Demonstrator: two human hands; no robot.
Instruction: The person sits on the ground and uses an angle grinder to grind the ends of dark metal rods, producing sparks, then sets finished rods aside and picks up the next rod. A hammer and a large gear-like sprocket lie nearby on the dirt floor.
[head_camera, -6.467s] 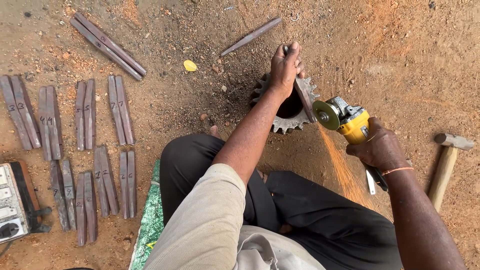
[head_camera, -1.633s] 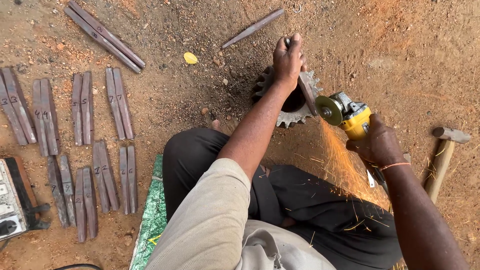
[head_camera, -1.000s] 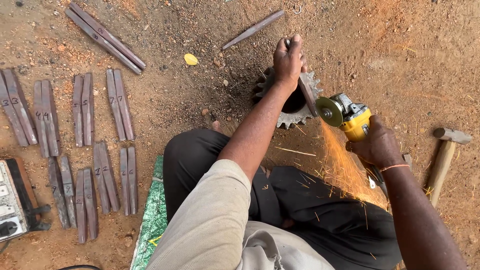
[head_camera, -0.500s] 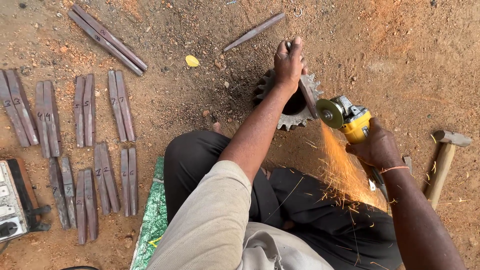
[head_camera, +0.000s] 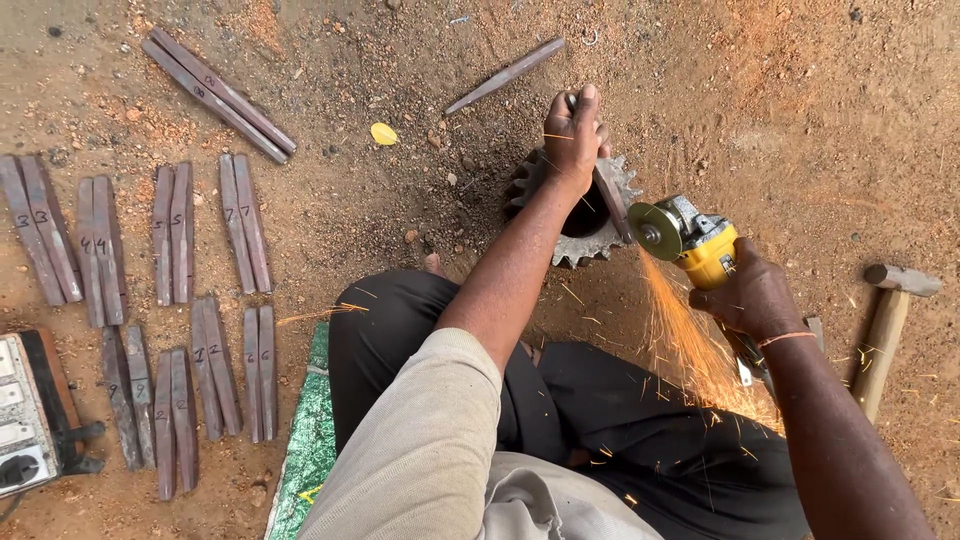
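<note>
While the person sits on the bare dirt ground (head_camera: 820, 110) with legs in dark trousers (head_camera: 600, 420) spread to either side of the work, a large toothed gear wheel (head_camera: 585, 215) lies flat in front of them and serves as the anvil and reference point. Left of the gear, paired flat metal bars (head_camera: 170, 270) lie in rows, with one longer pair (head_camera: 215, 92) beyond them and a single tapered bar (head_camera: 505, 75) just above the gear. A hammer (head_camera: 890, 320) lies well to the right of the gear. The right hand (head_camera: 752, 295) is wrapped tightly round the body of a yellow angle grinder (head_camera: 690, 240), whose disc meets the workpiece at the gear's right rim, sparks streaming back toward the lap. The left hand (head_camera: 572, 135) is clenched on a flat metal bar (head_camera: 612, 200) propped against the gear. In my judgement, good practice calls for a firm brace of the bar, light steady disc pressure, and sparks directed away from clothing. No containers are evident; a power socket box (head_camera: 30, 420) sits far left of the gear.
</note>
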